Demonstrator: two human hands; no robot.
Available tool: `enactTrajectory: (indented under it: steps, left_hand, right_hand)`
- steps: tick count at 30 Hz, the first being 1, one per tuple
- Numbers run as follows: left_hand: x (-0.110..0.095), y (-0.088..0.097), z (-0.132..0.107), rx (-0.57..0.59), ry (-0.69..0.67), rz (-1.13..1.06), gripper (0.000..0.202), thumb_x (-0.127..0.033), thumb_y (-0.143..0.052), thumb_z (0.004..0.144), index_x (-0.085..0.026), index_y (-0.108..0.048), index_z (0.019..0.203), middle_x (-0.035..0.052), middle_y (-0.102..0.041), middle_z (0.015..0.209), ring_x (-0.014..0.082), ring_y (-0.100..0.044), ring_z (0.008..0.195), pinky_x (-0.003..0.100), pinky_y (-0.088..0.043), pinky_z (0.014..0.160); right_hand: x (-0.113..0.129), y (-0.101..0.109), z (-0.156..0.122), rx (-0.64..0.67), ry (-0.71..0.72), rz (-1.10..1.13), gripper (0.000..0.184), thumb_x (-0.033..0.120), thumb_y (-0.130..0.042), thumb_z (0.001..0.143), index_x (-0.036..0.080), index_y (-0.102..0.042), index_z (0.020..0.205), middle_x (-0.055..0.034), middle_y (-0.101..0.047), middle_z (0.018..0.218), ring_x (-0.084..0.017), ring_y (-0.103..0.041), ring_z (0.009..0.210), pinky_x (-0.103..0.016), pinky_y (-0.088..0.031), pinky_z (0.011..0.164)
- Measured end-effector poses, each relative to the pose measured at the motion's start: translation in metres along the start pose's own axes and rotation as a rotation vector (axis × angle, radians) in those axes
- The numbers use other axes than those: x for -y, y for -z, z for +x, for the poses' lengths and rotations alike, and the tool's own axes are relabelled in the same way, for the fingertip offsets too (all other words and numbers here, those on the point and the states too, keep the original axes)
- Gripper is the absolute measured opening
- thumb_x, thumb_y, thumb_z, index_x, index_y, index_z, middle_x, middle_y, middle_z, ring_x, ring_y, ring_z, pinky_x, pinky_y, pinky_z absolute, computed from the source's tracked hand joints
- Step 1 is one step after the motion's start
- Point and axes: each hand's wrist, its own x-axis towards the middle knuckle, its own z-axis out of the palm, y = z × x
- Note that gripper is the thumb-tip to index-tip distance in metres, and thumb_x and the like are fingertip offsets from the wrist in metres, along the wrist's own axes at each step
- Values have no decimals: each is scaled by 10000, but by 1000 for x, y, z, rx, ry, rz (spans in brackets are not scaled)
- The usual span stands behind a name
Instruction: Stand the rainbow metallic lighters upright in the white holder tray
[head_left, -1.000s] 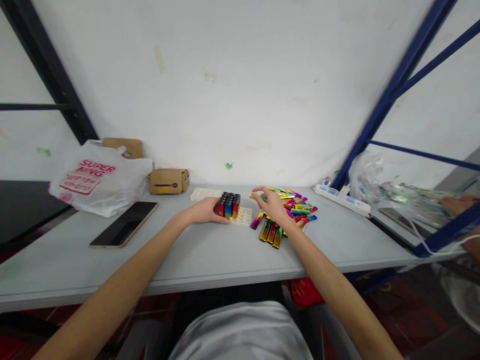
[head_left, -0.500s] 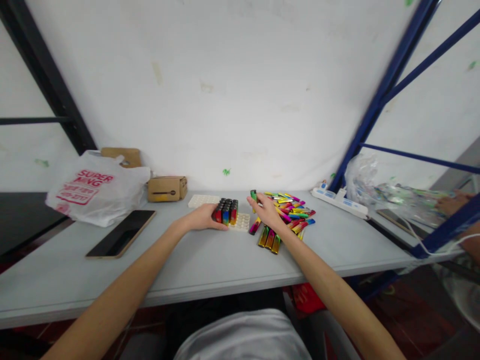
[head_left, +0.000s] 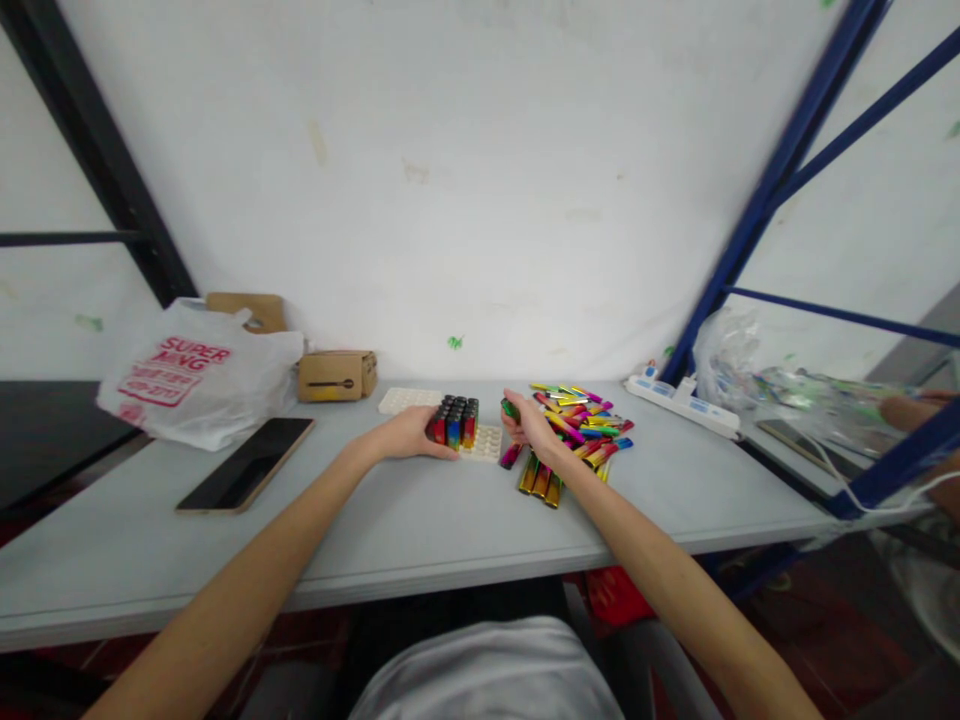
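Steadying, left hand: left hand [head_left: 411, 434] curves round the left side of an upright cluster of shiny red, blue and gold lighter-like sticks with black tops [head_left: 454, 420]; thumb along the near side, fingers mostly hidden behind
Gripping, right hand: right hand [head_left: 531, 424] closes thumb and fingers on a small, dark green, shiny stick [head_left: 511, 410]; most of it hidden by the hand; held just right of the cluster, apart from it
Cluster spot: stands in rows at the left part of an off-white plastic tray with round hollows [head_left: 489, 442]; hollows on the right side bare
Loose pile: heap of metallic gold, pink, red, blue and green sticks [head_left: 600, 425] lies on the pale grey flat tabletop [head_left: 420, 530], beside and partly behind right hand; several gold ones at its near edge
Back of table: second off-white hollowed tray [head_left: 401, 400] behind left hand; small brown cardboard box [head_left: 337, 377] left of it
Left side: white plastic bag with red print [head_left: 191, 375]; black-screened, gold-edged phone [head_left: 246, 466] in front
Right side: white power strip [head_left: 684, 402]; clear crumpled plastic [head_left: 726, 355]; co-worker's hand [head_left: 904, 412], blurred, grip cannot be told
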Motion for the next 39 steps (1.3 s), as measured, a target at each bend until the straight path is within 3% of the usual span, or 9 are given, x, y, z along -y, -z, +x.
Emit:
enactTrajectory:
  steps: [4,7,13,17,20,22,27,32,39]
  left_hand:
    - [0,0,0,1,-10,16,765,-724,-755,583,-192,-664,1125,73,-750,1028,297,-679,897,339,-502,763]
    - [0,0,0,5,-16,23,761,-736,-753,589,-191,-659,1112,71,-751,1022,299,-684,900,334,-502,758]
    - [2,0,0,-2,-27,10,794,-725,-762,594,-191,-646,1170,81,-745,1108,311,-684,966,346,-510,823]
    - [2,1,-1,10,-57,-15,834,-702,-770,604,-190,-628,1246,89,-719,1212,315,-669,1054,348,-502,899]
    - [2,3,-1,30,-76,-27,840,-666,-790,602,-189,-618,1272,82,-712,1239,308,-662,1087,334,-496,926]
    - [4,4,-1,48,-91,-22,825,-651,-792,612,-186,-617,1271,80,-710,1243,302,-661,1092,327,-494,929]
    - [7,5,0,90,-65,-16,758,-628,-784,641,-162,-643,1222,76,-734,1172,287,-679,1005,325,-511,873]
    - [6,5,0,73,-71,-26,748,-602,-793,643,-158,-635,1223,79,-724,1181,285,-667,1020,323,-506,874]
    - [4,5,-1,68,-67,-11,730,-614,-780,635,-155,-649,1187,72,-725,1112,279,-658,968,317,-499,819]
  right_hand:
    - [-2,-1,1,-27,-73,76,394,492,-351,896,253,-278,593,65,-204,511,-98,-121,427,-262,-127,409]
    - [-3,-2,1,-45,-49,76,374,456,-346,897,249,-293,590,62,-219,504,-98,-135,420,-263,-124,409]
    - [0,-4,0,-5,8,89,495,660,-371,908,223,-473,700,78,-244,539,-89,-179,430,-237,-164,419]
    - [3,-5,-3,77,166,67,510,691,-448,895,219,-597,1019,50,-412,666,-117,-382,518,-251,-384,485]
    - [3,-4,-2,62,300,-88,458,646,-542,880,211,-630,993,-8,-566,847,-155,-550,737,-290,-500,679]
    - [0,-3,-1,-1,394,-232,416,610,-624,851,203,-641,934,-18,-602,886,-166,-572,820,-282,-491,736]
    - [-5,-3,-4,-9,399,-361,405,603,-602,890,202,-592,945,57,-533,590,-132,-498,557,-250,-400,568]
    - [0,-11,-14,72,434,-484,317,530,-554,955,216,-512,941,8,-703,694,-141,-579,553,-245,-410,564]
    - [6,-18,-16,38,473,-854,273,476,-615,957,203,-594,956,-12,-698,724,-145,-593,603,-235,-360,579]
